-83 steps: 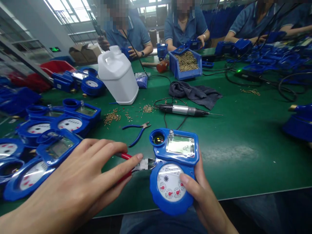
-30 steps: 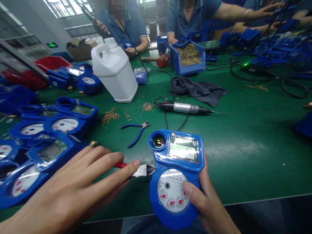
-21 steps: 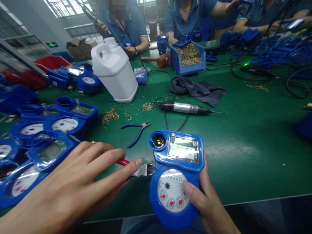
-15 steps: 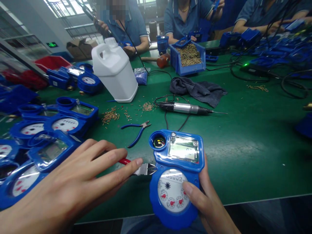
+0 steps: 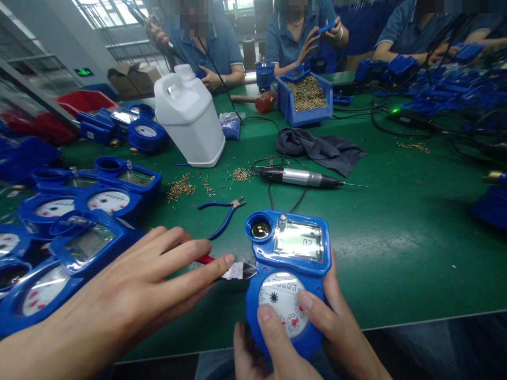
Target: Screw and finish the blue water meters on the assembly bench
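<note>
A blue water meter [image 5: 287, 266] with a small display and a round dial is tilted towards me over the table's near edge. My left hand [image 5: 273, 343], coming from below, has its thumb on the dial and its blurred fingers by the lower left rim. Along the right side my right hand [image 5: 336, 322] grips the meter, thumb on the dial glass. Another person's hand [image 5: 130, 285] reaches in from the left, holding red-handled cutting pliers [image 5: 240, 271]. Their closed tips are at the meter's left edge, by the joint between display and dial.
Several blue meters [image 5: 105, 200] crowd the left. Blue-handled pliers [image 5: 224, 214], loose screws [image 5: 181, 187] and an electric screwdriver [image 5: 301, 177] lie ahead. Behind are a white jug [image 5: 190, 116], a dark cloth [image 5: 320, 148], a screw bin [image 5: 309, 113] and a mallet [image 5: 265, 102]. People sit opposite.
My left hand has come up from below onto the meter's dial. The cutting pliers' jaws have closed at the meter's edge. My right hand keeps its hold.
</note>
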A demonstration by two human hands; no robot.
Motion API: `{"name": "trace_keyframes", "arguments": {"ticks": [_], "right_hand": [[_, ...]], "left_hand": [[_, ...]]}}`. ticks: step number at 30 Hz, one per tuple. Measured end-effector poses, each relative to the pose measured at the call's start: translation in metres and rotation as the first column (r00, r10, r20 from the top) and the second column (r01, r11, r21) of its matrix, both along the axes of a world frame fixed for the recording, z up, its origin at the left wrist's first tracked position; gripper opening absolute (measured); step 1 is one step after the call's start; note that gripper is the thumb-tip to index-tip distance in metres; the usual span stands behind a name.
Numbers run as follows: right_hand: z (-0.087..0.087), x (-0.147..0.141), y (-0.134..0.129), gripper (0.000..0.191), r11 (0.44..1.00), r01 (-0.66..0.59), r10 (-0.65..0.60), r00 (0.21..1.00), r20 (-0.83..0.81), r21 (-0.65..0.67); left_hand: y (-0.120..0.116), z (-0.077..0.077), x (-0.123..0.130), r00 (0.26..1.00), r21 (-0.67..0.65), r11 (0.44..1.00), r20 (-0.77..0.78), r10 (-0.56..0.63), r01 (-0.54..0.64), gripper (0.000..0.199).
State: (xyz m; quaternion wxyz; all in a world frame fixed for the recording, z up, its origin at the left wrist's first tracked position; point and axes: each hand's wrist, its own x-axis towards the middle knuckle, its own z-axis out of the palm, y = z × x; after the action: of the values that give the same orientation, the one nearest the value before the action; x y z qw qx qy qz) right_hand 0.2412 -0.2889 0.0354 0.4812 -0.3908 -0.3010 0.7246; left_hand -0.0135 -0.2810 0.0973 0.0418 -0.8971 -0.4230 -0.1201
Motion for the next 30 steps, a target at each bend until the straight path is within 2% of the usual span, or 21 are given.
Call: {"name": "trace_keyframes", "arguments": {"ticks": [3, 8, 11, 14, 19, 30], "right_hand": [[0.002, -0.004, -0.003, 0.1, 0.999, 0.041, -0.042, 0.999, -0.025, -0.027], [-0.001, -0.002, -0.002, 0.101, 0.998, 0.056, -0.057, 0.996, -0.072, -0.016], [-0.003, 0.005, 0.0, 0.096, 0.999, 0.04, -0.043, 0.994, -0.102, -0.032], [-0.003, 0.011, 0.002, 0.088, 0.999, 0.022, -0.027, 0.995, -0.1, -0.048], [-0.004, 0.017, 0.004, 0.082, 0.999, 0.022, -0.026, 0.996, -0.085, -0.039], [-0.005, 0.016, 0.004, 0.083, 0.998, 0.052, -0.058, 0.988, -0.142, -0.047]], "left_hand": [[-0.002, -0.006, -0.004, 1.0, -0.045, 0.999, 0.002, -0.004, 0.004, 0.04], [-0.009, -0.016, 0.0, 0.994, -0.029, 0.999, 0.105, 0.021, -0.018, 0.036], [-0.012, -0.021, 0.006, 0.981, -0.054, 0.998, 0.19, 0.04, -0.03, 0.036], [-0.013, -0.026, 0.012, 0.97, -0.06, 0.998, 0.242, 0.005, 0.01, 0.04], [-0.016, -0.033, 0.016, 0.962, -0.037, 0.999, 0.273, 0.004, 0.007, 0.039], [-0.021, -0.042, 0.022, 0.945, -0.057, 0.998, 0.324, 0.052, -0.035, 0.039]]}}
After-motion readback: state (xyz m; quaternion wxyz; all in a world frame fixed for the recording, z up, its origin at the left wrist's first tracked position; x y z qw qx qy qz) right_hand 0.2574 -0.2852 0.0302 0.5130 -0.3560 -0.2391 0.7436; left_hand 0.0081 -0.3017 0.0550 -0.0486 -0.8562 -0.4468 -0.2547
